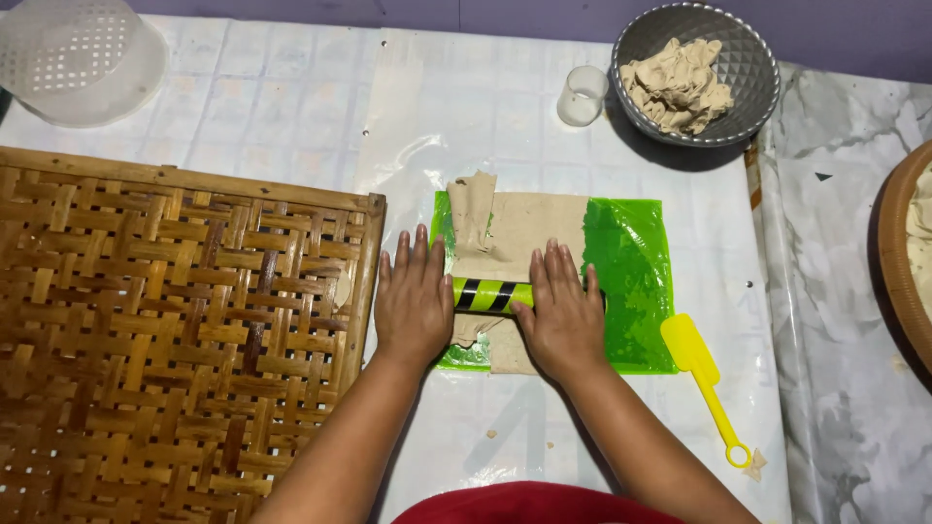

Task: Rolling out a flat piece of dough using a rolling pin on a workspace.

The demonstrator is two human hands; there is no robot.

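Observation:
A green plastic sheet (631,281) lies on the covered table with a flattened beige dough sheet (529,228) on its left half. Across the dough rests a green roller with black stripes (488,294). My left hand (414,301) presses flat on the roller's left end, fingers stretched forward. My right hand (563,311) presses flat on its right end. A folded flap of dough (471,209) sticks up at the sheet's far left corner. Dough also shows below the roller.
A woven bamboo tray (175,330) fills the left side. A grey metal bowl (752,73) holds dough scraps at the back, beside a small white cup (581,95). A yellow plastic scraper (701,374) lies right of the sheet. A white perforated basket (78,58) is far left.

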